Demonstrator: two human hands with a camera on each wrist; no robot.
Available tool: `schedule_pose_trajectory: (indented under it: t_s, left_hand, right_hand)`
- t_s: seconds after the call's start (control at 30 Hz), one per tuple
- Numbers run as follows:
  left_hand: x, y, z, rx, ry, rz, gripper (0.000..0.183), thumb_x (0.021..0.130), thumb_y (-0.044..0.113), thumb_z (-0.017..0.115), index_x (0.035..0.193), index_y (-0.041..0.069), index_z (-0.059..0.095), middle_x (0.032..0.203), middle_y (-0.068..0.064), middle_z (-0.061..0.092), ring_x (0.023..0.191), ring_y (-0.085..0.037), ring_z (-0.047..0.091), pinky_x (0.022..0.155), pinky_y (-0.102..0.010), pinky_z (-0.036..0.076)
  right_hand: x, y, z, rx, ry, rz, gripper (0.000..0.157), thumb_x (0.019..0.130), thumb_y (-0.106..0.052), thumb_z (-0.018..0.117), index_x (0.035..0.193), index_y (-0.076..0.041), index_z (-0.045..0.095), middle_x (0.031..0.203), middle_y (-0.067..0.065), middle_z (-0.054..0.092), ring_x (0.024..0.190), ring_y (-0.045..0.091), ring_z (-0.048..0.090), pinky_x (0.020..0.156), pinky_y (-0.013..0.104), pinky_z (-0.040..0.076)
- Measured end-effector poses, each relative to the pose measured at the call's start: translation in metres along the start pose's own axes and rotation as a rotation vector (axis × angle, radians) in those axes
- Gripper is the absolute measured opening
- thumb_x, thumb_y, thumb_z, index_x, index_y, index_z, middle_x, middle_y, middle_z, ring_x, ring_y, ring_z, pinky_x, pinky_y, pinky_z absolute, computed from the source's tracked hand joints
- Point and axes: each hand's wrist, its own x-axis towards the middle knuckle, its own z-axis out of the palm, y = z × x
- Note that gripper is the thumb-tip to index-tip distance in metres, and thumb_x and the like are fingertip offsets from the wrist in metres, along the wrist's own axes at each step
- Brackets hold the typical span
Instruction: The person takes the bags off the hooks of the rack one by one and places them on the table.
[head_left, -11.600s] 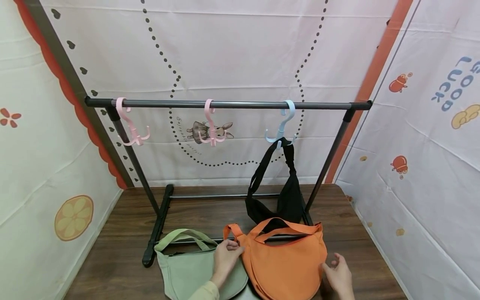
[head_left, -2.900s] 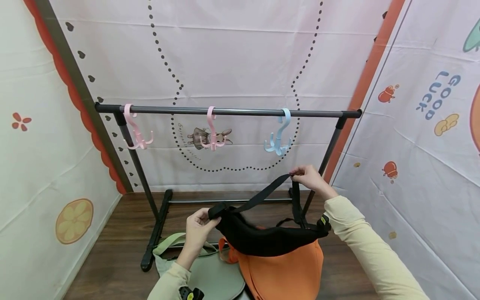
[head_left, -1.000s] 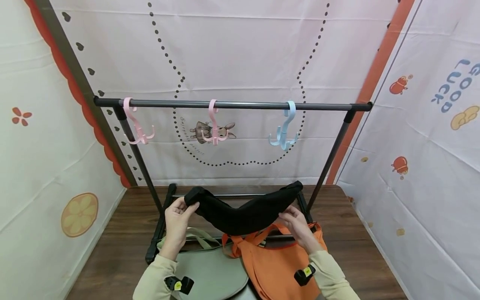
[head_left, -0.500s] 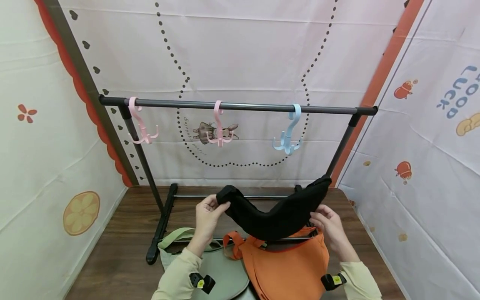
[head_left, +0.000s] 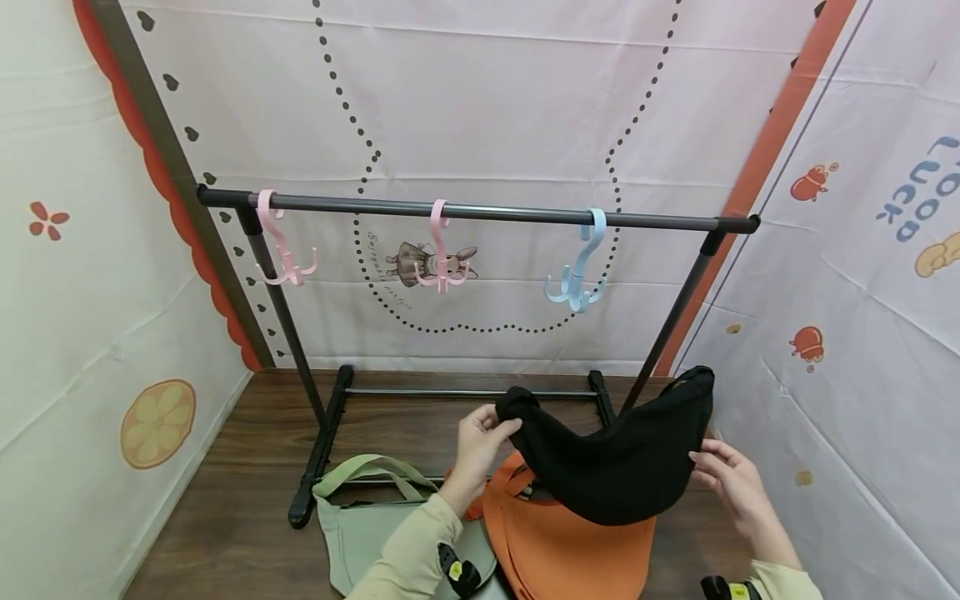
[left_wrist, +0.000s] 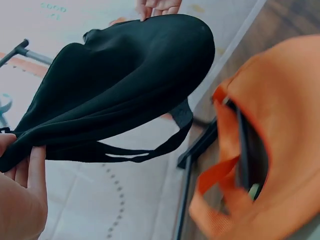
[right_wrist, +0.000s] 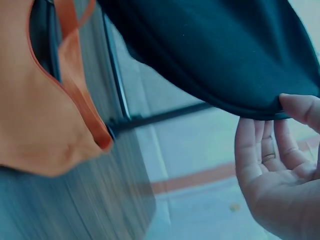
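A black cloth bag [head_left: 615, 462] is held in the air above the orange bag, its body sagging between my hands. My left hand [head_left: 478, 442] pinches its left end between thumb and fingers. On the other side my right hand [head_left: 731, 483] pinches the bag's right edge, thumb on one face and fingers behind, as the right wrist view shows. The strap [left_wrist: 165, 150] dangles under the bag in the left wrist view. Below lies the orange bag [head_left: 573, 554], partly covered by the black one. To its left is the light green bag [head_left: 375, 525], partly behind my left sleeve.
A black rack stands on the wooden table [head_left: 225, 500], with its top bar [head_left: 510, 212] across the back. Two pink hooks, one at left [head_left: 283, 250] and one in the middle [head_left: 441, 254], and a blue hook [head_left: 577, 267] hang from the bar. Printed cloth walls enclose the table.
The black bag came off the blue hook earlier. Over the last second both hands have carried it rightward and slightly lower, from above the green and orange bags to the right side.
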Motion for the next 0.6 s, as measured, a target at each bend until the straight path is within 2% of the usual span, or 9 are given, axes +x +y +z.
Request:
schedule_pose_trajectory:
  t_s: [0.13, 0.3, 0.43, 0.6]
  left_hand:
    - [-0.002, -0.014, 0.019, -0.075, -0.041, -0.063, 0.014, 0.080, 0.005, 0.066, 0.092, 0.001, 0.061, 0.080, -0.001, 0.064, 0.066, -0.010, 0.063, 0.062, -0.024, 0.054]
    - [-0.005, -0.031, 0.045, -0.110, -0.070, -0.124, 0.015, 0.080, 0.002, 0.065, 0.093, -0.001, 0.060, 0.082, -0.004, 0.065, 0.064, -0.010, 0.062, 0.062, -0.026, 0.054]
    - [-0.009, -0.046, 0.064, -0.093, -0.077, -0.148, 0.015, 0.078, 0.002, 0.066, 0.092, -0.002, 0.060, 0.081, -0.004, 0.065, 0.062, -0.010, 0.060, 0.061, -0.027, 0.054]
    - [-0.015, -0.064, 0.079, -0.072, -0.096, -0.203, 0.016, 0.079, 0.005, 0.066, 0.092, 0.000, 0.060, 0.085, -0.005, 0.066, 0.068, -0.012, 0.063, 0.065, -0.031, 0.055]
  right_hand:
    - [-0.007, -0.004, -0.023, -0.017, 0.034, 0.062, 0.027, 0.091, -0.004, 0.051, 0.078, -0.024, 0.062, 0.078, -0.014, 0.059, 0.069, 0.001, 0.058, 0.063, 0.017, 0.050]
    - [-0.016, -0.001, -0.052, -0.023, 0.058, 0.120, 0.033, 0.092, -0.004, 0.049, 0.075, -0.029, 0.063, 0.076, -0.014, 0.061, 0.068, -0.001, 0.058, 0.061, 0.015, 0.049]
    - [-0.021, 0.001, -0.071, -0.073, 0.115, 0.271, 0.033, 0.091, -0.010, 0.053, 0.070, -0.034, 0.062, 0.073, -0.017, 0.061, 0.068, -0.003, 0.058, 0.062, 0.015, 0.049]
    - [-0.023, 0.007, -0.092, -0.157, 0.155, 0.433, 0.024, 0.087, -0.019, 0.058, 0.069, -0.034, 0.057, 0.071, -0.021, 0.058, 0.068, -0.006, 0.057, 0.066, 0.017, 0.051]
